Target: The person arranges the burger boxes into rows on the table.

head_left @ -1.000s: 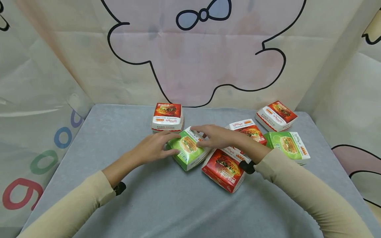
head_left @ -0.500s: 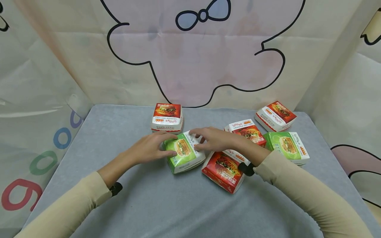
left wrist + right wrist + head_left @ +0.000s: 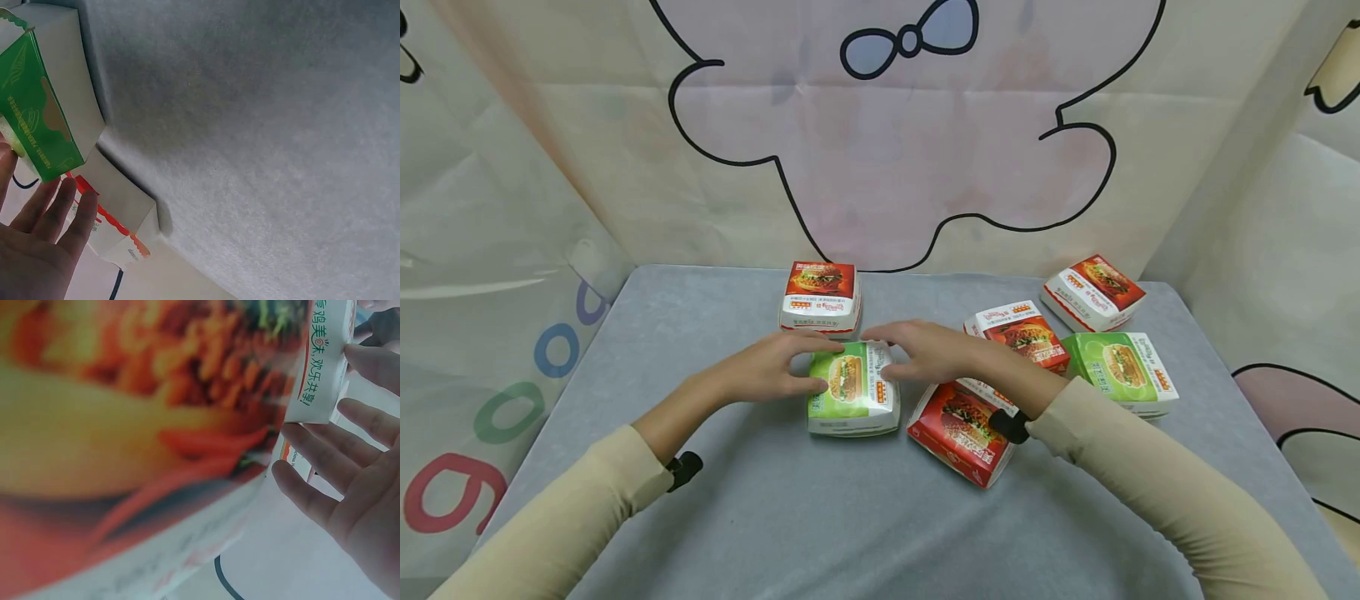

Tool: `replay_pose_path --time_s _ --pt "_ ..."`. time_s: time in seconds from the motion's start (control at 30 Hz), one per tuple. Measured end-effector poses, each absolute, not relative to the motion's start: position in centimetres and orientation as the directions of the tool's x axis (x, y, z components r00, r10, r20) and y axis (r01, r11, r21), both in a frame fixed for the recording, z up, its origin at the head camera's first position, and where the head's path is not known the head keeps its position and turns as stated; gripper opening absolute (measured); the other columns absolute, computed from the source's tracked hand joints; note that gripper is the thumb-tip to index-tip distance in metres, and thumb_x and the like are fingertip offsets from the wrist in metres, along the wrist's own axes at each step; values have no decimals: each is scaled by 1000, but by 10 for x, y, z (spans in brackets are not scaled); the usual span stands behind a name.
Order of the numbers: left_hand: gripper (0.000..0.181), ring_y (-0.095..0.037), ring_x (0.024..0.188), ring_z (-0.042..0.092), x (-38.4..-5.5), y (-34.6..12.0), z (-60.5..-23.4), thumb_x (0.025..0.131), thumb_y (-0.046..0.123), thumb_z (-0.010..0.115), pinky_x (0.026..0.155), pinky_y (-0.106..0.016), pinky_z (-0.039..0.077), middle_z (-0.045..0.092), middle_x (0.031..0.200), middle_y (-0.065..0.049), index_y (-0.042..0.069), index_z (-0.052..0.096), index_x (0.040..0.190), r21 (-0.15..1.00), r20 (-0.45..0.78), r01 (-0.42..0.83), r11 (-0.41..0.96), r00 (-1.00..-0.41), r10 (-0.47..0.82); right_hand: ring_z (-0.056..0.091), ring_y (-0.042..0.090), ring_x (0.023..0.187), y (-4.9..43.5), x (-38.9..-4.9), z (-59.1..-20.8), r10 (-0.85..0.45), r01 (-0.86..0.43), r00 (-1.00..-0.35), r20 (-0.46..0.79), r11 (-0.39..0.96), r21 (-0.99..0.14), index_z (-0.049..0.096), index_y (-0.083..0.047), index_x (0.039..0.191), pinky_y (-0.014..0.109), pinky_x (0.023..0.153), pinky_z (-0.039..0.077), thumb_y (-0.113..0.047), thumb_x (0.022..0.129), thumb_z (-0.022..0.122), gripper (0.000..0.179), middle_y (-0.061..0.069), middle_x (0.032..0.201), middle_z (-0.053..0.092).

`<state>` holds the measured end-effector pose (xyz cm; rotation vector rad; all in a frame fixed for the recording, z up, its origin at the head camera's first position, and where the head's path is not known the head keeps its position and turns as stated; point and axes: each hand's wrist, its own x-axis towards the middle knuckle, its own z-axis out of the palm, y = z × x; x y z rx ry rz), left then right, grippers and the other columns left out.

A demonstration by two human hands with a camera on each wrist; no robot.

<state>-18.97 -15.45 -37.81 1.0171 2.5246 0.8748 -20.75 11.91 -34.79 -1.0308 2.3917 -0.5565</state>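
Observation:
In the head view a green-and-white burger box (image 3: 846, 392) lies squarely on the grey-blue cloth between both hands. My left hand (image 3: 771, 367) touches its left side, the thumb along the edge and the fingers at the back corner. At the opposite side my right hand (image 3: 928, 354) has its thumb by the right edge and its fingers towards the back. The left wrist view shows fairly straight fingers against the green box (image 3: 37, 106). Spread fingers of the right hand (image 3: 362, 481) reach the white box side (image 3: 322, 369) in the right wrist view.
A red-and-white burger box (image 3: 822, 293) stands just behind the green one. Right of it lie a red box (image 3: 962, 429) under my right forearm, another red box (image 3: 1026, 333), a second green box (image 3: 1123, 371) and a red box (image 3: 1096, 292) at the back. A printed curtain (image 3: 760, 217) borders the table.
The green box between my hands has turned from a slant to nearly square and shifted left. Both hands have moved left with it. The other boxes stay put.

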Motion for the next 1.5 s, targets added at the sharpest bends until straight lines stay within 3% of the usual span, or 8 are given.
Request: replay_pose_path --time_s 0.2,0.37,0.6,0.77,1.07,1.3,1.5 --pt "51 -28 135 45 -188 -156 -378 87 23 75 106 -54 40 55 142 -8 12 62 135 625 -27 508 593 -745 666 43 25 138 115 -207 -348 -755 -568 -597 -273 637 -520 44 -6 149 45 112 35 -23 96 66 59 9 149 48" --pt "53 -28 132 48 -182 -159 -377 87 29 76 101 -54 44 53 142 -9 14 62 136 596 19 499 629 -792 610 49 23 132 112 -204 -350 -739 -565 -614 -278 657 -499 47 -8 147 43 109 39 -26 96 67 58 8 146 52" --pt "78 -24 105 62 -172 -164 -380 79 57 78 80 -43 53 51 142 -6 23 53 144 564 7 469 679 -826 564 58 20 114 107 -198 -352 -728 -562 -634 -263 667 -489 48 -8 146 40 100 46 -28 94 68 59 8 142 55" --pt "87 -20 98 62 -169 -168 -383 75 62 78 72 -35 50 54 138 -6 21 50 147 555 -35 453 698 -826 563 59 16 107 102 -194 -351 -720 -559 -632 -287 679 -476 46 -11 148 35 94 49 -32 94 69 62 6 141 56" --pt "77 -19 103 59 -170 -175 -382 77 46 84 76 -34 51 59 133 -2 14 56 141 613 -74 431 662 -803 591 59 13 109 99 -189 -348 -702 -509 -629 -335 697 -505 45 -15 150 29 88 50 -31 95 68 62 2 136 58" --pt "66 -20 106 61 -177 -182 -380 81 38 83 87 -45 52 63 132 -1 12 61 137 647 -83 442 621 -769 634 60 19 115 99 -191 -346 -713 -516 -623 -322 683 -517 48 -14 147 34 94 49 -31 96 67 57 3 142 54" --pt "59 -21 115 59 -181 -183 -376 83 32 81 93 -49 50 63 133 -3 10 63 135 660 -82 466 590 -736 672 57 28 124 95 -194 -342 -755 -568 -600 -264 635 -524 39 -11 153 41 102 46 -27 96 67 65 10 152 44"
